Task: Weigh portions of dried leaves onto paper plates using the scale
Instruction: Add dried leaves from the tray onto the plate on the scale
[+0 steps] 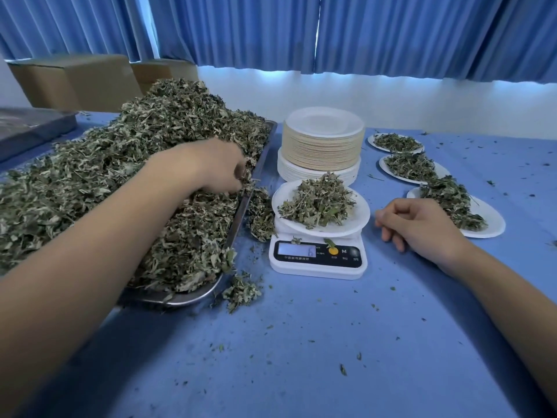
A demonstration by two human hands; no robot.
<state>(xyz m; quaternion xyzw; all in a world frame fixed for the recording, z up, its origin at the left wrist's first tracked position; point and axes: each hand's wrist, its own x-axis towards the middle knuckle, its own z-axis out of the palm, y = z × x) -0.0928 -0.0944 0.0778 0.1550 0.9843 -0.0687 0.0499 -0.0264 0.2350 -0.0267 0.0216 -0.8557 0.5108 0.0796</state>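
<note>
Bare forearms stretched over a blue desk (301, 342) flecked with crumbs. Left of the scale (318, 260), left hand (211, 164) sunk into the heap of dried leaves (135, 152) on a steel tray (180, 298), fingers curled round a pinch at the rim nearest the scale. Right of the scale, right hand (422, 224) resting on the desk, fingers loosely curled, holding nothing. On top of the scale, a paper plate (358, 215) carrying a loose mound; display blurred, not fully readable. Just behind the scale, a tall stack of spare plates (322, 140); behind and to its right, three filled plates (488, 230) in a row. Judged light, brittle and springy: best taken in small soft pinches from the top of the heap and dropped low over the plate, never squeezed, or likely to crumble and scatter like the spill (260, 212) lying between tray and scale. Plate probably flimsy; better lifted with support under the base.
</note>
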